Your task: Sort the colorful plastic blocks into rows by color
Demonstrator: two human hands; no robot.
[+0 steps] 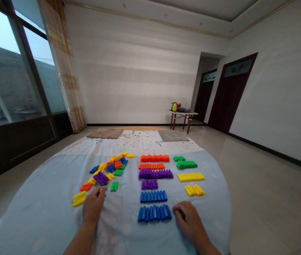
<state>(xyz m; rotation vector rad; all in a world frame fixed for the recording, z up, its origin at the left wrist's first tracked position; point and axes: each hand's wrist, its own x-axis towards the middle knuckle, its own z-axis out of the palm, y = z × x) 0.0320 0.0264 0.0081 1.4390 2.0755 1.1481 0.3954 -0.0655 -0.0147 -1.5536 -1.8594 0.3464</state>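
Note:
My left hand (94, 204) rests at the near edge of a mixed pile, its fingers curled together; whatever they hold, if anything, is hidden. Just left of it lie yellow plastic tubes (79, 199), and a purple bundle (101, 178) sits just beyond the fingertips. A green pair (114, 186) is to its right. My right hand (189, 216) lies on the cloth with fingers bent inward and nothing visible in them. Beside its fingertips is the nearest row of blue tubes (154, 213); a second blue row (154, 196) lies behind that.
Farther back are purple rows (155, 174), orange rows (155, 158), green tubes (187, 164) and yellow rows (191, 177). A pale blue cloth (46, 212) covers the round table. Two mats (173, 135) lie at its far side. A small table (183, 113) stands by the wall.

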